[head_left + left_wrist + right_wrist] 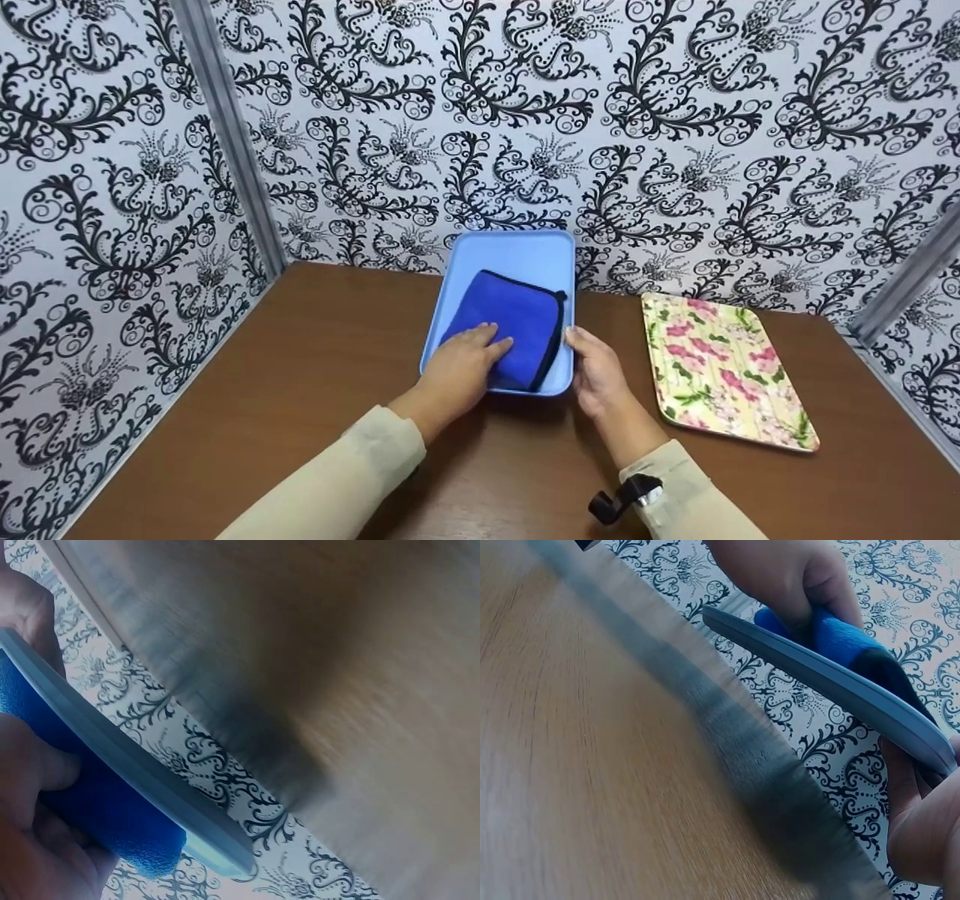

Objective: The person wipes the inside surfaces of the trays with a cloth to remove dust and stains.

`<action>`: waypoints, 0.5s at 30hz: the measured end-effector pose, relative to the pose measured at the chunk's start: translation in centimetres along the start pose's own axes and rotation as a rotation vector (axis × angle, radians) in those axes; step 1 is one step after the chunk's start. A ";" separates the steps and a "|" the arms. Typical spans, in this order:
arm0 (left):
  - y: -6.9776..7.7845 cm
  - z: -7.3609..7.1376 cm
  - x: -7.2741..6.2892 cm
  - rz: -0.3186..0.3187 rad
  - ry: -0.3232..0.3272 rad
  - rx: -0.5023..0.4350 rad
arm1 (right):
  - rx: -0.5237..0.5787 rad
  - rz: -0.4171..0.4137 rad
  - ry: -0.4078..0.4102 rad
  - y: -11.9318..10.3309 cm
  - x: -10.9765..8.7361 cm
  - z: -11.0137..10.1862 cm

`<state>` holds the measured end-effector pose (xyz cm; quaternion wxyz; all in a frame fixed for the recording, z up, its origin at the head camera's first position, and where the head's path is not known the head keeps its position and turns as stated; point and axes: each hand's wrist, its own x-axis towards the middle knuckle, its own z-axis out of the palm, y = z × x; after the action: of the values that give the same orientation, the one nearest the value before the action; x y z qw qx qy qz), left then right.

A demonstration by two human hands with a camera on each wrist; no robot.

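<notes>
A light blue tray [510, 251] is held tilted up above the table's far side. My right hand [598, 373] grips its right edge, the thumb at the rim and the fingers behind. Spread over the tray's inner face is a folded blue cloth [517, 304] with black edging. My left hand [459, 367] holds the cloth against the tray at the lower left, fingers bent on it. In the left wrist view, the left thumb [56, 765] lies along the cloth [112, 817]. Edge-on in the right wrist view, the tray [825, 682] shows its thin side.
On the brown table [322, 360] to the right lies a yellow tray [724, 371] with pink flowers and green leaves. Behind the table stands a wall [517, 180] with black scroll patterns. A black strap [626, 499] hangs at the right wrist.
</notes>
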<state>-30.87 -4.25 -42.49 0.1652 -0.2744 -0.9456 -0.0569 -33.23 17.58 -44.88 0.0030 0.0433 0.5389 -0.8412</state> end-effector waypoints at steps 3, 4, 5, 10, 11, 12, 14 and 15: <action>-0.7 0.0 -0.1 -0.029 -0.006 0.006 | 0.006 -0.006 -0.004 0.0 0.0 0.1; -0.9 0.1 -0.2 -0.041 -0.009 0.005 | 0.006 -0.006 -0.003 0.0 0.0 0.1; -1.1 0.1 -0.2 -0.055 -0.011 0.007 | 0.005 -0.006 -0.002 0.0 0.0 0.1; -1.9 0.3 -0.4 -0.136 -0.027 -0.008 | -0.003 -0.010 0.002 0.0 -0.1 0.1; -2.0 0.4 -0.4 -0.149 -0.026 -0.012 | -0.006 -0.011 -0.002 0.1 -0.1 0.0; -2.0 0.4 -0.4 -0.163 -0.029 -0.024 | -0.010 -0.011 -0.003 0.1 -0.1 0.0; -1.9 0.5 -0.5 -0.184 -0.034 -0.047 | -0.022 -0.010 -0.001 0.2 -0.1 0.0; -1.8 0.6 -0.5 -0.195 -0.038 -0.060 | -0.027 -0.010 0.001 0.2 -0.1 0.0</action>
<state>-31.62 -5.89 -43.20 0.1327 -0.1870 -0.9686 -0.0956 -33.12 17.51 -45.08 -0.0009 0.0412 0.5504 -0.8339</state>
